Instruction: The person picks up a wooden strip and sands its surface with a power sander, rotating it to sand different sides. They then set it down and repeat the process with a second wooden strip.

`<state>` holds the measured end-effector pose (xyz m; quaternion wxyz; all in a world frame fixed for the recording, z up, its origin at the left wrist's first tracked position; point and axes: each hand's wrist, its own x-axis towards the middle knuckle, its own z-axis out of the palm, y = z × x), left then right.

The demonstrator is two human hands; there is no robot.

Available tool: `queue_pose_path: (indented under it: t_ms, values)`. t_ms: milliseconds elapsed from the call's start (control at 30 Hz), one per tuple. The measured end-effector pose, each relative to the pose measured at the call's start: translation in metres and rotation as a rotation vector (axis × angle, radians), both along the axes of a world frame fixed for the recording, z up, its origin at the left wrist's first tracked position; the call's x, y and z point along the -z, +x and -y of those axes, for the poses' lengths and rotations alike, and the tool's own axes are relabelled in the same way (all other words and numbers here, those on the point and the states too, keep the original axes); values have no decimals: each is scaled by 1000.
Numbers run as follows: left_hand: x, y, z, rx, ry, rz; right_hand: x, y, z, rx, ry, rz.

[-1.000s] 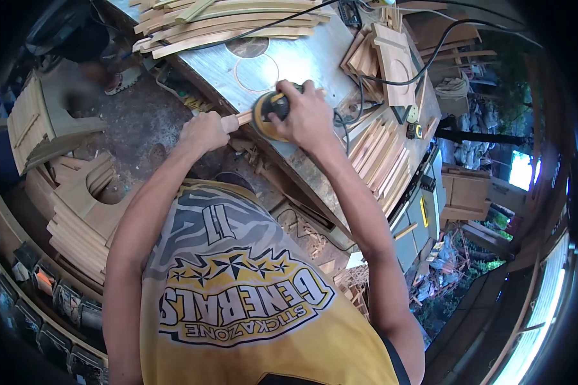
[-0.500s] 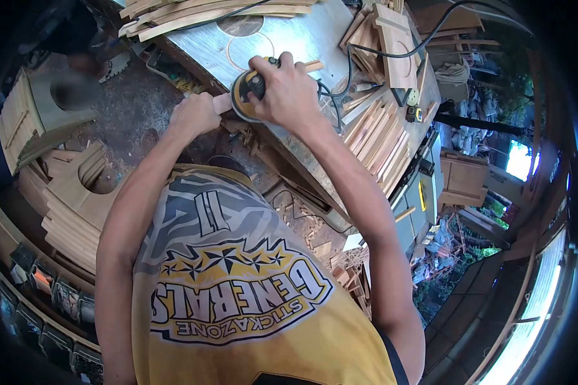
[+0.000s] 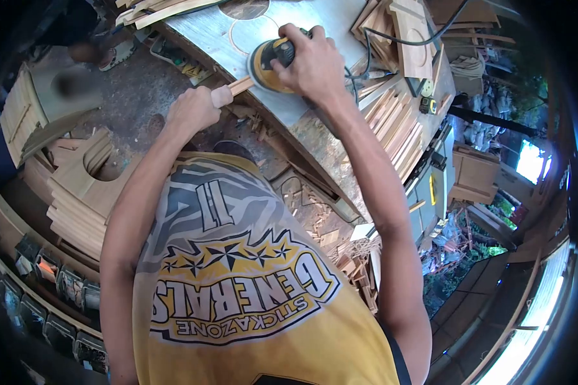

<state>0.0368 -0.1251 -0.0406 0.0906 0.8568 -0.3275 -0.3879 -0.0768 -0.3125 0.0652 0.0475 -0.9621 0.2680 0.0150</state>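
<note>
Sander [image 3: 271, 63] beyond jersey [image 3: 237, 353] ("STICKAZONE GENERALS")

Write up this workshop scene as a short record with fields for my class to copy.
Left hand: closed around a strip
Right hand: gripping the sander from above
Sander: over the strip at the table edge; contact hidden
Beside right arm: pile of loose wood on the table
Cord: black, crossing a grooved panel
</note>
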Motion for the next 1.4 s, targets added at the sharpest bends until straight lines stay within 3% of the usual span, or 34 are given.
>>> queue_pose_path:
  t_ms: [333, 633, 733, 833, 1067, 1200, 1233, 1400]
  values:
    - [-14, -2, -28, -2, 36, 61, 9, -11, 37, 60, -75, 40]
    - [-10, -13, -35, 13, 43, 72, 5, -4, -18, -74, 26, 76]
    - [-8, -10, -46, -16, 24, 102, 5, -3, -6, -88, 1, 107]
    - [-10, -13, -65, -17, 31, 120, -3, -6, 8, 23, 17, -33]
    - [-6, -18, -94, -77, 56, 137, 15, -20, 89, 136, -128, 32]
    - [-10, -19, -106, -119, 98, 136, -11, -31, 101, 218, -34, 10]
    - [-12, -19, -106, -118, 100, 130, -16, -35, 102, 173, -22, 117]
    - [-19, -15, -92, -92, 119, 125, -19, -31, 94, 146, -12, 132]
